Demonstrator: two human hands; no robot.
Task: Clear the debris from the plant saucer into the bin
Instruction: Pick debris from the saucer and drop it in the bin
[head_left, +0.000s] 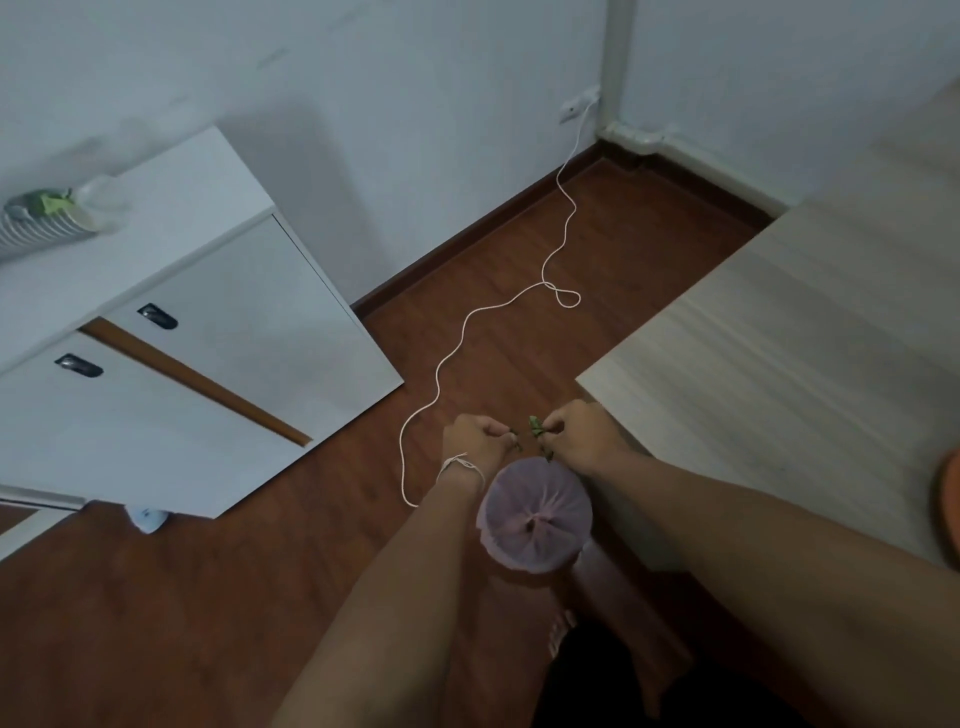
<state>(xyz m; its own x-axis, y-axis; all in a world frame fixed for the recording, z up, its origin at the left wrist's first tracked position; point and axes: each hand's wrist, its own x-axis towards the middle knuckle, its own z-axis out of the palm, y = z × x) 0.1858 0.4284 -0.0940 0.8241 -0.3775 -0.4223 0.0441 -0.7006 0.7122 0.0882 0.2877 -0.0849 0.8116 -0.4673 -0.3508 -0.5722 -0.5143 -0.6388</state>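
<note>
Green leaf scraps (534, 427) are pinched in both my hands, left hand (475, 439) and right hand (582, 435) closed on them, just above the pink-lined bin (535, 514) on the wooden floor (519, 338) beside the table (779, 338).

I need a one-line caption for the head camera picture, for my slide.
Both hands, left hand and right hand, pinch green leaf debris above the bag-lined bin on the wooden floor.

Both hands are above the bin (535, 512), which is lined with a pinkish bag. The left hand (475, 439) and right hand (582, 436) pinch small green debris (534, 426) between them. A white cord (467, 332) lies on the wooden floor (156, 597).
</note>
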